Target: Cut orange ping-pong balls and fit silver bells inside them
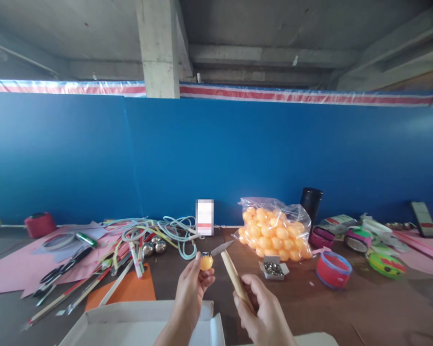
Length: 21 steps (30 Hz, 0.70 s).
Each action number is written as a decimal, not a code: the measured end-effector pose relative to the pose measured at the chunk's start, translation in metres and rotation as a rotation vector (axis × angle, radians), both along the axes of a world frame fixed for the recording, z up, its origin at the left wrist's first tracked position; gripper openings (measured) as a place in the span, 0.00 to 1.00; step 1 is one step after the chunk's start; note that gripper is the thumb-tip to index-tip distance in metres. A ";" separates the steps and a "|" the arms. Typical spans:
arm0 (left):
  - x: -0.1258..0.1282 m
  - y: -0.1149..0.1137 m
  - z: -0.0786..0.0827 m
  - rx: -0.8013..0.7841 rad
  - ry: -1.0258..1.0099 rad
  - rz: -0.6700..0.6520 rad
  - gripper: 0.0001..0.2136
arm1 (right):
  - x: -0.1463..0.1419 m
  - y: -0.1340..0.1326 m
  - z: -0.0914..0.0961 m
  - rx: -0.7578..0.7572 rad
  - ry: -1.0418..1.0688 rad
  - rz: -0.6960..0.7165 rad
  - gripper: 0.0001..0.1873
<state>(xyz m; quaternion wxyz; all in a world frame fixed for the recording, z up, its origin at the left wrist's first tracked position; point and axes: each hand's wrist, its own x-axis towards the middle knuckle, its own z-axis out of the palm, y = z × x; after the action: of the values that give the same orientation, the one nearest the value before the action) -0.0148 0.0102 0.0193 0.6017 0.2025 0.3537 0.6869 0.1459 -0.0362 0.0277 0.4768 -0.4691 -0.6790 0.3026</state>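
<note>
My left hand point(191, 288) is raised over the brown table point(346, 307) and pinches a small orange ball point(206, 262) between thumb and fingers. My right hand point(261, 307) grips the wooden handle of a knife point(231, 269). The knife's short metal blade points up and left, its tip just above the ball. A clear plastic bag full of orange balls point(274, 230) stands behind the hands.
An open white cardboard box point(137, 327) lies at the near edge. Left: scissors point(61, 271), sticks, tubes, two silver balls point(155, 248) on pink and orange paper. Right: tape rolls point(334, 269), a small box of metal clips point(274, 267), a black cylinder point(311, 204), a phone point(425, 219). A blue wall stands behind.
</note>
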 end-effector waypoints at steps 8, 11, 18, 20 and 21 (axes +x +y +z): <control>0.000 0.000 0.001 -0.005 0.010 -0.006 0.16 | 0.000 0.000 0.000 -0.008 -0.003 0.011 0.09; 0.001 -0.001 0.001 -0.005 0.007 0.004 0.16 | -0.001 0.000 0.000 -0.008 0.004 0.008 0.09; 0.001 -0.001 0.001 -0.011 -0.002 -0.001 0.16 | -0.002 0.000 -0.001 -0.013 -0.008 0.003 0.09; 0.001 -0.001 0.000 -0.009 -0.004 0.000 0.15 | -0.002 0.000 -0.002 -0.011 -0.002 0.005 0.09; 0.001 -0.001 0.000 -0.005 -0.001 0.001 0.15 | -0.002 0.000 -0.002 -0.009 0.001 0.003 0.09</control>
<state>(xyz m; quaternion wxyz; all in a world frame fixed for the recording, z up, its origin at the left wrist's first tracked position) -0.0135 0.0089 0.0194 0.6020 0.2006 0.3552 0.6864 0.1443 -0.0358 0.0256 0.4748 -0.4701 -0.6779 0.3065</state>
